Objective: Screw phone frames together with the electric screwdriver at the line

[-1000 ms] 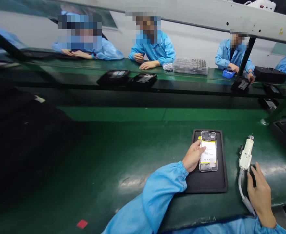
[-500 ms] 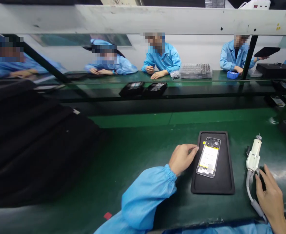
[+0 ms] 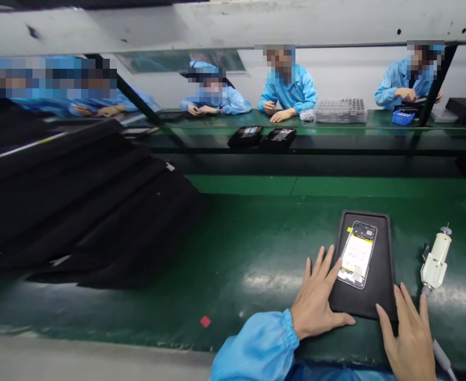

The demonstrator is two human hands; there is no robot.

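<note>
An opened smartphone body [image 3: 357, 255] with a white, yellow-edged battery lies slanted on a black rubber mat [image 3: 383, 254]. My left hand [image 3: 318, 299] is spread at the mat's left edge, its fingertips close to the phone's lower left corner. At the mat's lower right corner, my right hand [image 3: 407, 336] rests its open fingers against the edge. Right of that hand, a white electric screwdriver [image 3: 435, 263] lies on the bench, its grey cable [image 3: 441, 354] running toward the bottom of the view. Neither hand holds anything.
A heap of black cloth [image 3: 98, 206] covers the bench's left side. Across the far bench, co-workers in blue smocks [image 3: 288, 90] sit among black trays [image 3: 262, 136], a clear stacked tray [image 3: 339, 110] and a small blue box [image 3: 402, 117]. A pale beam [image 3: 233, 24] runs overhead.
My left hand has come off the phone to the mat's left edge. My right hand has moved left from the screwdriver to the mat's corner. The whole view has shifted, and the mat now appears tilted.
</note>
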